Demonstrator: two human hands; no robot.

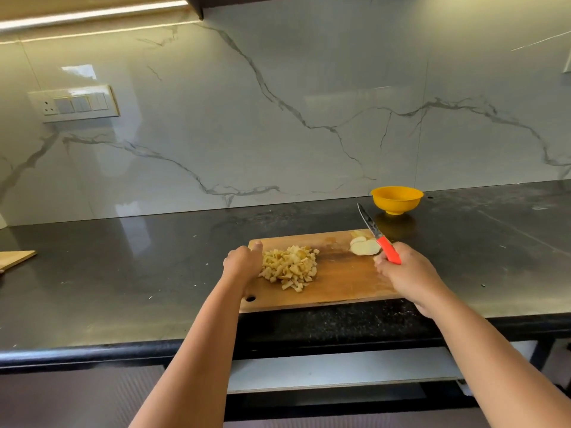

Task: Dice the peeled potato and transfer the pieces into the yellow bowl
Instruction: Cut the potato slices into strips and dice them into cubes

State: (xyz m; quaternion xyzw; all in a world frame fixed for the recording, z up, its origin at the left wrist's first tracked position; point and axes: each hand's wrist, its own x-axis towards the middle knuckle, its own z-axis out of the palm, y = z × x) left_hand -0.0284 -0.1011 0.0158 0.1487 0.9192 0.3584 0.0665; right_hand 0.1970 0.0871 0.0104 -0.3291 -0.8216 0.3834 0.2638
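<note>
So the dice point(290, 267) sit in a loose heap on the left half of the board point(340, 282), and a few uncut slices point(364, 246) are stacked at the far right corner. The bowl point(396, 199) is off the board, back near the wall, a fair way behind those slices and, as far as I can see, with nothing in it.

The left hand point(244, 262) is curled up against the left side of the heap, touching it, but I honestly can't tell if it's cupping pieces or just resting there. The right hand point(401, 270) is clamped round the red handle of the knife point(378, 236), blade angled up and away toward the bowl, passing right over the slices.

What I'd worry about:
- Those slices aren't diced yet. Scooping now means a half-done job.
- The heap is loose and near the board's front-left edge, so a sloppy push sends bits onto the desk point(123, 273).
- The bowl is small with a narrow foot and well away from the heap. Carrying handfuls that far drops pieces, and bumping it with the knife tip could tip it.
- The board hangs close to the desk's front edge, so leaning on it might shift it.
- Knife point is up while the other hand works. Easy to nick yourself reaching across.
</note>
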